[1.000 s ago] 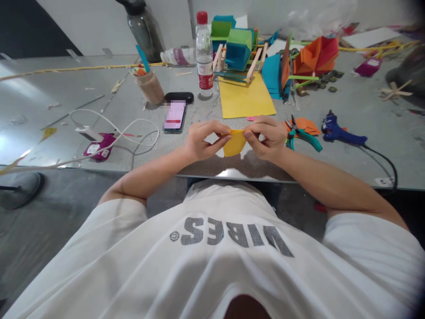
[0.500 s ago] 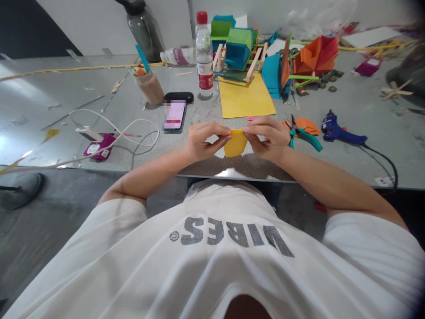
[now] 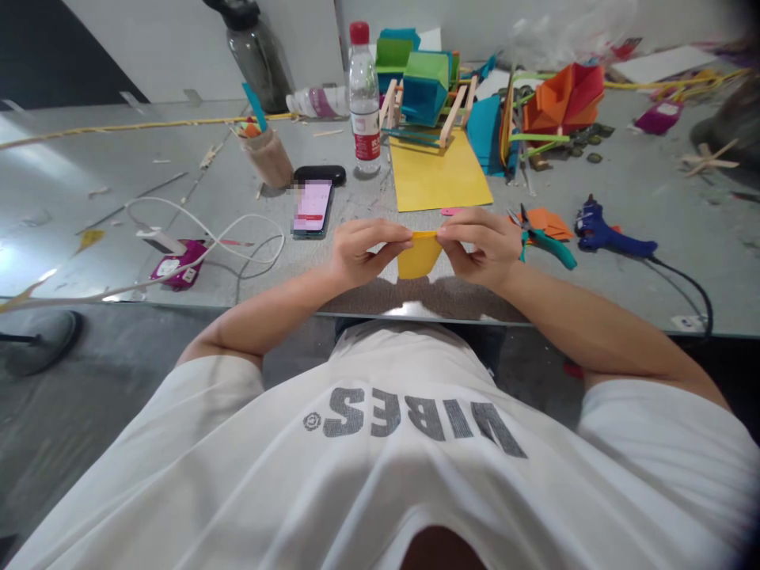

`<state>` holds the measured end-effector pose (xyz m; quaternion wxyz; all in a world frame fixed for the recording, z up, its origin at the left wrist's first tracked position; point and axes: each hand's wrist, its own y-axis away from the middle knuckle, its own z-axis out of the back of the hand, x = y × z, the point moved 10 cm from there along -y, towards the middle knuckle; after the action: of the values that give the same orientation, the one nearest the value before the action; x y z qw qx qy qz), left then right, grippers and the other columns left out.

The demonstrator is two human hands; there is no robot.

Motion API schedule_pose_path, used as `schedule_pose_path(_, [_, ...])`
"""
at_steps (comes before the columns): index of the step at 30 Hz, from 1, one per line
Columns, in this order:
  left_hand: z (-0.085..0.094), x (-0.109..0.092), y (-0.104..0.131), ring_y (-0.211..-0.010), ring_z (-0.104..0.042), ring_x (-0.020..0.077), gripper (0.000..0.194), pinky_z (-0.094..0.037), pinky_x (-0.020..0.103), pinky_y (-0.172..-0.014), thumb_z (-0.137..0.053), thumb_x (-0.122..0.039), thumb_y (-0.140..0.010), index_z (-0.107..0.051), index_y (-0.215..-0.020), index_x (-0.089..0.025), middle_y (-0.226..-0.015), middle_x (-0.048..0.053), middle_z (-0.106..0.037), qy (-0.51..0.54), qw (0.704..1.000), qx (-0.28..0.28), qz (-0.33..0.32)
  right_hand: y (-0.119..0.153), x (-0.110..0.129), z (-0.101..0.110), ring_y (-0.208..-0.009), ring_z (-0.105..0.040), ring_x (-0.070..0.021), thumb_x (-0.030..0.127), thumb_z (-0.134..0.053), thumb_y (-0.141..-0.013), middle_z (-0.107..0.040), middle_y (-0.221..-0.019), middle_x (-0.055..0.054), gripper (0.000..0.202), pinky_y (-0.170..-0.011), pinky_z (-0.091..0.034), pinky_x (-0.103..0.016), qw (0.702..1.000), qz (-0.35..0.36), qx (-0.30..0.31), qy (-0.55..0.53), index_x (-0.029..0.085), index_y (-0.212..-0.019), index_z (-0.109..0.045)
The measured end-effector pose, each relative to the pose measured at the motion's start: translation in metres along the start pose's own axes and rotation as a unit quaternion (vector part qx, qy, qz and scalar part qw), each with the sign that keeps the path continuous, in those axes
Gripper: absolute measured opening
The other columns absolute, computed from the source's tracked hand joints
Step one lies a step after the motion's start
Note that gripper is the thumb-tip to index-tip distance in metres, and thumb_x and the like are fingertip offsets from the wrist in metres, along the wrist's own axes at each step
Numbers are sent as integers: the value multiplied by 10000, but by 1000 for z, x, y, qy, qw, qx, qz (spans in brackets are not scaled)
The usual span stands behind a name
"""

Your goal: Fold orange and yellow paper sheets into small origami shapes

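Observation:
Between my two hands hangs a small piece of yellow paper (image 3: 417, 260), with a narrow fold along its top edge. My left hand (image 3: 365, 252) pinches its upper left corner between thumb and fingers. The upper right corner is in the pinch of my right hand (image 3: 480, 247). Behind the hands a larger yellow sheet (image 3: 442, 178) lies flat on the table, with a small pink piece (image 3: 452, 211) at its near edge. Close to my right hand are teal-handled pliers (image 3: 549, 245), partly over orange paper pieces (image 3: 543, 222).
A blue glue gun (image 3: 611, 229) with a black cord lies at the right. A phone (image 3: 313, 207), a jar of sticks (image 3: 267, 157) and a red-capped bottle (image 3: 364, 103) stand or lie farther left. Paper-and-stick models (image 3: 426, 87) are at the back. A white cable (image 3: 229, 222) loops at left.
The lower part of the yellow paper has swung slightly left. Both hands keep their pinch and have hardly moved.

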<state>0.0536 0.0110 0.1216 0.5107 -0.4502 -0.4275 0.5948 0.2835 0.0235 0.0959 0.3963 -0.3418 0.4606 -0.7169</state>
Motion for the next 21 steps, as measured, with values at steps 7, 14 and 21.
schedule_pose_path(7, [4, 6, 4, -747, -900, 121, 123, -628, 217, -694, -914, -370, -1198, -964, -1281, -294, -1008, 11, -984, -24, 999, -13, 45, -1, 9, 2, -851, -829, -251, 502, -681, -1260, -867, -989, -61, 258, -893, -781, -487, 1000, 31, 6, -2, 366, -1203, -892])
schedule_pose_path(14, [2, 33, 17, -754, -872, 154, 456, -665, 268, -741, -919, -719, -1137, -962, -1148, -266, -940, 42, -948, -10, 986, 18, 166, 4, -3, -2, -868, -822, -289, 646, -650, -1254, -859, -967, -85, 381, -882, -757, -543, 999, -11, 29, -11, 382, -1128, -895])
schedule_pose_path(21, [-7, 42, 18, -899, -924, 179, 490, -735, 290, -806, -926, -730, -1125, -941, -1170, -242, -1068, 90, -982, 62, 971, 37, 230, 1, -18, -4, -887, -833, -323, 850, -538, -1222, -825, -903, -108, 618, -833, -738, -571, 996, -78, 39, 12, 371, -985, -848])
